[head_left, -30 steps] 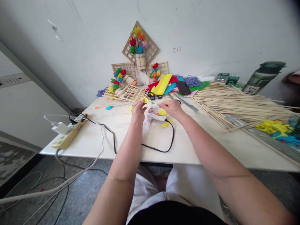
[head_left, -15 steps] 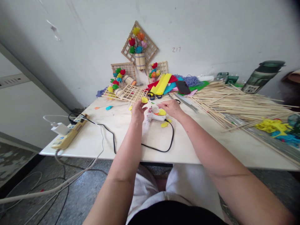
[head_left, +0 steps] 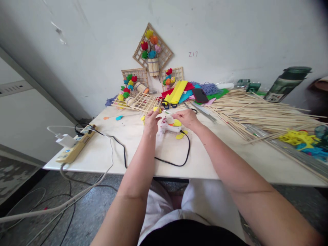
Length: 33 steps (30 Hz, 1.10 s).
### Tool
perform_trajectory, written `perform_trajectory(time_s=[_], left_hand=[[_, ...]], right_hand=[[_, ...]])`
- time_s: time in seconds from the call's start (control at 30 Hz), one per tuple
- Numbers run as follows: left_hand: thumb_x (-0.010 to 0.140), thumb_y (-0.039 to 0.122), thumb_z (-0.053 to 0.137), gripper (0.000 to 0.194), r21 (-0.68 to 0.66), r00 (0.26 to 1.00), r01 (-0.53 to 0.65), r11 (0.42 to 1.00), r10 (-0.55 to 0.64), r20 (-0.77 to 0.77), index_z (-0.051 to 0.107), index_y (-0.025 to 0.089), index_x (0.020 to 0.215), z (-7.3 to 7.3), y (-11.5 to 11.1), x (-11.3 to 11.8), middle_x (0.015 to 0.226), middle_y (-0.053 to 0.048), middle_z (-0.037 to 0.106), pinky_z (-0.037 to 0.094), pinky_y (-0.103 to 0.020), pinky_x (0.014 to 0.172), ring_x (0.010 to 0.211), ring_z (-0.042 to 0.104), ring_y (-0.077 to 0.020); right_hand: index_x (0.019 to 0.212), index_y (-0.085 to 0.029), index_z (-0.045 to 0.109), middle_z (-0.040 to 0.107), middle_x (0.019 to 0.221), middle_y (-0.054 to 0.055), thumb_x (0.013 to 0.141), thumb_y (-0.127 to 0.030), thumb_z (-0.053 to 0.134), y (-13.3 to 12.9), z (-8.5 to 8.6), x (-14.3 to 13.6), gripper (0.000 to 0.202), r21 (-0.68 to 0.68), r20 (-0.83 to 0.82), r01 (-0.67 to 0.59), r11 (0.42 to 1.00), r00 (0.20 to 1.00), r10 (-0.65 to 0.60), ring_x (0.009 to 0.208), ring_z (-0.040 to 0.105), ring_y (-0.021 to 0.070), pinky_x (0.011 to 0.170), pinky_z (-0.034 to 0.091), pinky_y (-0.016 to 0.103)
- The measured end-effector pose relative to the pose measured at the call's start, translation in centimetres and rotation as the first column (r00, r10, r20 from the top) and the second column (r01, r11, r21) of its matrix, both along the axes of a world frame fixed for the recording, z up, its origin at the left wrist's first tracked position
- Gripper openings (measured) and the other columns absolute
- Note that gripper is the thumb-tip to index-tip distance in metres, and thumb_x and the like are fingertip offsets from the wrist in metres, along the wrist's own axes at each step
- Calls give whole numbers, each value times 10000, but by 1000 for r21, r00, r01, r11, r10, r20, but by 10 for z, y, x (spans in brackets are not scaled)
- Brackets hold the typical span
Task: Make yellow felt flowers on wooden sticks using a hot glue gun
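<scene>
since the earlier frame, from my remote post, i record one change: the left fingers have folded further over the yellow piece (head_left: pixel 155 108), so that less of it shows. i find no other clear shift.

head view: my left hand (head_left: pixel 151 121) is nearly closed, thumb and fingers pinching the yellow piece above the table (head_left: pixel 138 150). my right hand (head_left: pixel 188 118) is pinched on a thin white stick (head_left: pixel 169 112), which points towards the yellow piece; whether they touch i cannot tell. below the hands lies a glue gun (head_left: pixel 171 129), with loose yellow cutouts (head_left: pixel 179 136) beside it.

progress, in my judgement: four wooden grids bearing coloured flowers appear complete or nearly so, the largest grid (head_left: pixel 165 54) set as a diamond against the wall. the piece in hand looks like a single petal, not yet a formed flower. the loose cutouts, a blue cutout (head_left: pixel 119 118) and the heap of wooden sticks (head_left: pixel 256 111) remain unused.

writing: a handwritten mark (head_left: pixel 193 54) on the wall reads "217" or "z17". the green bottle (head_left: pixel 287 85) carries a pale label, illegible here. i can read no brand on the glue gun or phone (head_left: pixel 200 95).
</scene>
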<state>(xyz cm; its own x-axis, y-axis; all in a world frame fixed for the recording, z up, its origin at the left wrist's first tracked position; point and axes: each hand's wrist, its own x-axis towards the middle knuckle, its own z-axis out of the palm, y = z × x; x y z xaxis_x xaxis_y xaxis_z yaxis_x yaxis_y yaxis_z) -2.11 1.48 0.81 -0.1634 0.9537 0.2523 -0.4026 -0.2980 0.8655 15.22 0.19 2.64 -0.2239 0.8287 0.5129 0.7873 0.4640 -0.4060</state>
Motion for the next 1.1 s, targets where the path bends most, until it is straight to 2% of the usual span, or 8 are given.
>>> perform_trajectory(time_s=[0.33, 0.53, 0.7, 0.9, 1.0, 1.1], left_hand=[[581, 368, 779, 246, -8, 1000, 4, 1000, -4, -10, 689, 196, 734, -2, 1, 0, 854, -43, 709, 406, -209, 597, 817, 626, -138], [607, 396, 776, 262, -5, 998, 44, 999, -44, -42, 705, 197, 761, -1, -1, 0, 865, -41, 713, 401, -225, 609, 809, 619, -141], [598, 412, 781, 283, -12, 999, 18, 1000, -19, -48, 697, 181, 740, 0, 0, 1, 821, -42, 706, 390, -219, 607, 781, 611, -132], [613, 479, 758, 367, 4, 998, 59, 998, -59, -37, 698, 189, 829, -1, 0, 1, 868, -62, 713, 401, -215, 590, 793, 626, -144], [635, 518, 731, 371, 21, 999, 38, 999, -38, -7, 686, 198, 816, -1, 0, 0, 865, -58, 712, 407, -209, 581, 776, 629, -138], [606, 458, 763, 323, 5, 1000, 6, 1000, -6, 22, 668, 190, 760, -1, 1, 0, 829, -47, 708, 404, -204, 578, 748, 625, -127]], right_hand=[[609, -157, 693, 541, 530, 9, 850, -468, 498, -1, 0, -1, 439, -15, 3, -10, 1000, 1000, 10, 538, 425, 116, 525, 220, 261], [557, -154, 636, 493, 520, 8, 855, -500, 463, -2, 0, -2, 488, 1, -7, -32, 999, 999, 32, 529, 378, 112, 525, 208, 263], [553, -148, 631, 469, 514, 6, 843, -492, 486, 0, -2, -2, 473, -12, -49, -45, 999, 998, 45, 525, 365, 108, 526, 205, 267], [553, -144, 633, 454, 493, 7, 840, -516, 493, 1, -3, -2, 490, 4, -95, -76, 997, 992, 76, 521, 374, 111, 525, 200, 274], [541, -147, 626, 449, 483, 5, 839, -510, 502, 1, -4, -2, 485, -4, -94, -76, 997, 993, 75, 515, 358, 109, 522, 203, 276], [533, -150, 618, 443, 482, 1, 836, -496, 511, 2, -4, -2, 472, -1, -89, -69, 998, 994, 68, 516, 350, 108, 523, 206, 277]])
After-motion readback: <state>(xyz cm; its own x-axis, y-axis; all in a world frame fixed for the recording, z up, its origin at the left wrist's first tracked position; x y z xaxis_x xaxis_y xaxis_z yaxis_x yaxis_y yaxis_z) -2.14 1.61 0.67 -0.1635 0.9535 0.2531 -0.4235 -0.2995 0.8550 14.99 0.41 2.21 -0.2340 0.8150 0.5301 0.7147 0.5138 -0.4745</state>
